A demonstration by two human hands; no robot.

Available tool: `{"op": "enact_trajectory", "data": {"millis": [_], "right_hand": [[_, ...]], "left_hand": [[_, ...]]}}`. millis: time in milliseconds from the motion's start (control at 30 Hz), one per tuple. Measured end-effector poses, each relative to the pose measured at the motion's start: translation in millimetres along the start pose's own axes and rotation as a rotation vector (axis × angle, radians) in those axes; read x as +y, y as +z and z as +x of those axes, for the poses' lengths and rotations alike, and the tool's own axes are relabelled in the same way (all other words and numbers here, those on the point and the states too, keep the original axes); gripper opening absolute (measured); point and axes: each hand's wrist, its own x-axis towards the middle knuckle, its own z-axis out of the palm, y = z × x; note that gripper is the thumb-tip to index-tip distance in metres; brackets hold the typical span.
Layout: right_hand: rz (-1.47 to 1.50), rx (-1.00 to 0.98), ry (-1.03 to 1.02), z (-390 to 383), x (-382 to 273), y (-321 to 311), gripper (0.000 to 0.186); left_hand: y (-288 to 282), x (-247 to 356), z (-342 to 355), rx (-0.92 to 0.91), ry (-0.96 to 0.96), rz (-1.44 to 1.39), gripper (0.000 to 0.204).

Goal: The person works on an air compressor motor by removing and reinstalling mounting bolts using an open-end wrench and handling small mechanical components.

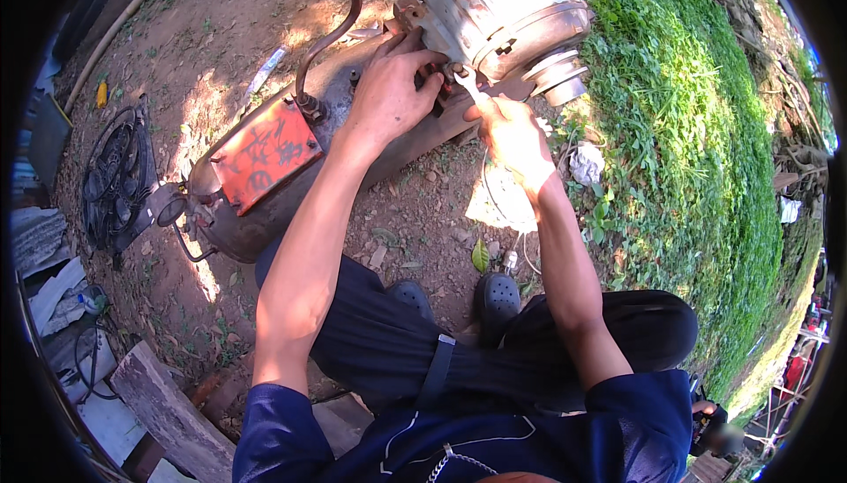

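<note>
We grip a wrench [471,87] in our right hand [516,137], its long body slanting, head pointing away and left; what our left hand [394,88] holds, we can't tell.

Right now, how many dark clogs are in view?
2: the right clog below the yellowish leaf, and the left clog, partly covered by the trousers. Others could be hidden.
</note>
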Motion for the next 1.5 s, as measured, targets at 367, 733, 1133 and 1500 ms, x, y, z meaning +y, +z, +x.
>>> {"op": "enact_trajectory", "data": {"millis": [367,733,1133,1500], "right_hand": [[0.75,-0.135,0.343,-8,-23,26,0.034],[1.607,-0.005,0.266,11,-45,87,0.029],[1.7,0.322,0.296,24,-69,108,0.037],[1.769,0.651,0.191,61,-90,140,0.046]], "left_hand": [[8,-3,6,-0.074,-0.113,-0.147,0.024],[-1,-14,11,-0.138,-0.214,-0.306,0.027],[-21,-15,18,-0.179,-0.33,-0.554,0.035],[-34,-12,12,-0.158,-0.351,-0.476,0.038]]}}
